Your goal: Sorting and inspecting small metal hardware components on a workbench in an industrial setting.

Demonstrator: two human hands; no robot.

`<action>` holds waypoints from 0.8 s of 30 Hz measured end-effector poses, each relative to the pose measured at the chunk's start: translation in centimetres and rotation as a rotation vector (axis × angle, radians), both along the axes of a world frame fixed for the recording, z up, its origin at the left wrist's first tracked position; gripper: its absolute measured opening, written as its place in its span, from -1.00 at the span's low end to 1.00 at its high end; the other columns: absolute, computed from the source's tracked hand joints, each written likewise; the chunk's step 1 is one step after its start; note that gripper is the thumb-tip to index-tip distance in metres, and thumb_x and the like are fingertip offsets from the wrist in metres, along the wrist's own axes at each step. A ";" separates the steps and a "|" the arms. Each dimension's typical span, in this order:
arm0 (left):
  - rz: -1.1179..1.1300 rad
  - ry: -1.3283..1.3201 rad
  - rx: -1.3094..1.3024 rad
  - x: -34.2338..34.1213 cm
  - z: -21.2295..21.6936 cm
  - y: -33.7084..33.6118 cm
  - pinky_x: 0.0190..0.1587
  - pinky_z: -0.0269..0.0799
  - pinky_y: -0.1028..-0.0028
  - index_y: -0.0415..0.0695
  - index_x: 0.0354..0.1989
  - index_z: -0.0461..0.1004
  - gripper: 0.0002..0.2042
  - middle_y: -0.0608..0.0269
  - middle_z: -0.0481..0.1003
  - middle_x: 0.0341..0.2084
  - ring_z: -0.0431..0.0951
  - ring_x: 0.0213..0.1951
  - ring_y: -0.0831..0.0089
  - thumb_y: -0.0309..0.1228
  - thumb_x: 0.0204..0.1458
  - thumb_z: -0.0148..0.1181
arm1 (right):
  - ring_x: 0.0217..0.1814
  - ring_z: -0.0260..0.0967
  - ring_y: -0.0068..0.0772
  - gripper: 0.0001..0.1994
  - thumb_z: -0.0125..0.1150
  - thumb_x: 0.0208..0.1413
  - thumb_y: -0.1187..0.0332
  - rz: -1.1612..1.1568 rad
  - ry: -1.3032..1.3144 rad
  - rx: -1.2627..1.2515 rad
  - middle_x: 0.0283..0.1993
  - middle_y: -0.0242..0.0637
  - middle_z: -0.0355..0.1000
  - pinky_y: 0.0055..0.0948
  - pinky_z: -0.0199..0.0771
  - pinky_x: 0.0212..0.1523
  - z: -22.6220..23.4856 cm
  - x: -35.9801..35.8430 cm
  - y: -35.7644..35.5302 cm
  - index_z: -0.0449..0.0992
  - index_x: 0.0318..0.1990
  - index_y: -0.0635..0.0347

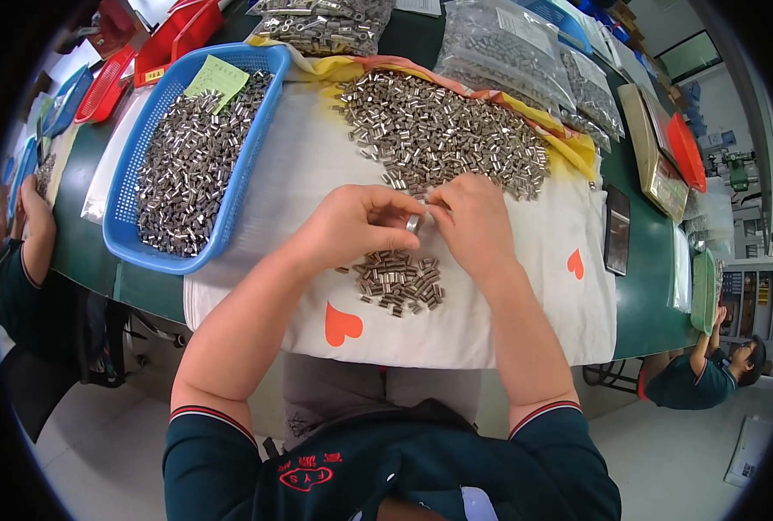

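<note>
My left hand (351, 227) is curled, a small shiny metal sleeve (413, 224) between its thumb and fingers. Close beside it, my right hand (473, 221) has its thumb and fingers pinched together; whatever they may hold is too small to make out. Both hands are above a white cloth printed with red hearts (343, 324). Beyond them spreads a large heap of small metal sleeves (447, 130). A smaller pile of similar sleeves (397, 282) lies nearer me, just below my hands.
At left stands a blue plastic basket (119, 204) filled with small metal parts, a yellow-green note (217, 81) on top. Clear bags of parts (503, 52) line the back. A dark phone (617, 230) lies at right. Other people sit at both sides.
</note>
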State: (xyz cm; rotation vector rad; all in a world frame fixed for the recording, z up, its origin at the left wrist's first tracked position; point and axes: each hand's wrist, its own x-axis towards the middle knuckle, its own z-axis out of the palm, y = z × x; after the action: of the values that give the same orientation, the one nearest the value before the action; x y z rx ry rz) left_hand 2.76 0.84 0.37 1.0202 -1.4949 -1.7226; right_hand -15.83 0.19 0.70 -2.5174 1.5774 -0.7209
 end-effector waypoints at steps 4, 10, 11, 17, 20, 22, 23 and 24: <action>0.035 0.081 0.091 0.1 -0.2 -0.4 -0.32 0.38 0.67 -0.27 -0.20 0.43 -0.71 0.35 0.46 -0.45 0.42 -0.39 0.68 -0.57 -0.16 0.24 | -0.29 0.26 -0.29 -0.92 0.18 -0.22 0.44 0.003 -0.038 0.008 -0.47 -0.35 0.33 -0.31 0.24 -0.24 -0.2 0.0 -0.1 0.50 -0.47 0.12; 0.073 0.069 0.146 0.1 1.0 -0.5 -0.28 0.40 0.66 -0.29 -0.15 0.39 -0.68 0.32 0.46 -0.40 0.45 -0.35 0.65 -0.60 -0.15 0.21 | -0.36 0.32 -0.40 -0.91 0.17 -0.20 0.53 0.024 -0.395 0.261 -0.48 -0.34 0.37 -0.44 0.30 -0.29 1.2 0.0 1.2 0.47 -0.45 0.21; 0.077 0.068 0.147 0.1 0.8 -0.4 -0.28 0.40 0.66 -0.29 -0.15 0.39 -0.68 0.32 0.46 -0.40 0.45 -0.35 0.65 -0.60 -0.15 0.21 | -0.39 0.33 -0.48 -0.91 0.16 -0.18 0.56 0.017 -0.689 0.466 -0.48 -0.36 0.38 -0.53 0.30 -0.31 1.7 0.1 1.6 0.46 -0.44 0.23; 0.045 0.149 0.118 0.2 -0.5 -0.5 -0.31 0.40 0.65 -0.30 -0.15 0.39 -0.68 0.28 0.46 -0.40 0.45 -0.37 0.65 -0.60 -0.15 0.21 | -0.42 0.35 -0.37 -0.92 0.14 -0.22 0.53 0.104 -0.583 0.354 -0.50 -0.30 0.38 -0.47 0.36 -0.40 2.1 0.5 2.0 0.42 -0.48 0.25; 0.073 0.123 0.100 -0.1 -0.6 -0.4 -0.33 0.40 0.66 -0.30 -0.17 0.42 -0.69 0.29 0.47 -0.42 0.44 -0.38 0.65 -0.58 -0.16 0.23 | -0.44 0.31 -0.30 -0.91 0.16 -0.28 0.54 0.115 -0.321 -0.049 -0.53 -0.31 0.35 -0.40 0.33 -0.42 1.5 1.1 2.1 0.39 -0.53 0.21; 0.142 0.061 0.063 -0.3 -0.4 -0.2 -0.35 0.39 0.66 -0.31 -0.20 0.44 -0.70 0.31 0.48 -0.46 0.44 -0.41 0.66 -0.57 -0.18 0.25 | -0.44 0.30 -0.28 -0.90 0.16 -0.30 0.54 0.117 -0.318 -0.092 -0.54 -0.31 0.34 -0.37 0.32 -0.42 1.2 1.5 2.0 0.38 -0.55 0.19; 0.142 0.060 0.064 -0.4 -0.2 -0.1 -0.35 0.39 0.66 -0.31 -0.20 0.44 -0.70 0.31 0.48 -0.46 0.44 -0.41 0.66 -0.57 -0.18 0.25 | -0.44 0.28 -0.25 -0.89 0.16 -0.33 0.55 0.121 -0.315 -0.135 -0.55 -0.31 0.32 -0.35 0.31 -0.42 1.1 1.6 2.0 0.36 -0.57 0.18; 0.152 0.005 0.073 -0.4 0.1 0.1 -0.36 0.39 0.66 -0.31 -0.20 0.44 -0.70 0.31 0.48 -0.47 0.44 -0.43 0.66 -0.56 -0.18 0.25 | -0.44 0.28 -0.25 -0.89 0.16 -0.33 0.55 0.121 -0.316 -0.135 -0.55 -0.31 0.32 -0.35 0.31 -0.42 1.0 1.6 2.0 0.36 -0.57 0.18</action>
State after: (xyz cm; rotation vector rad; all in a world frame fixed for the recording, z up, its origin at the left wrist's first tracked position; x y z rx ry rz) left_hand 2.32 0.90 0.43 1.1363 -1.3239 -1.6802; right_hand -14.23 2.21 1.72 -2.4080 1.3006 -1.1745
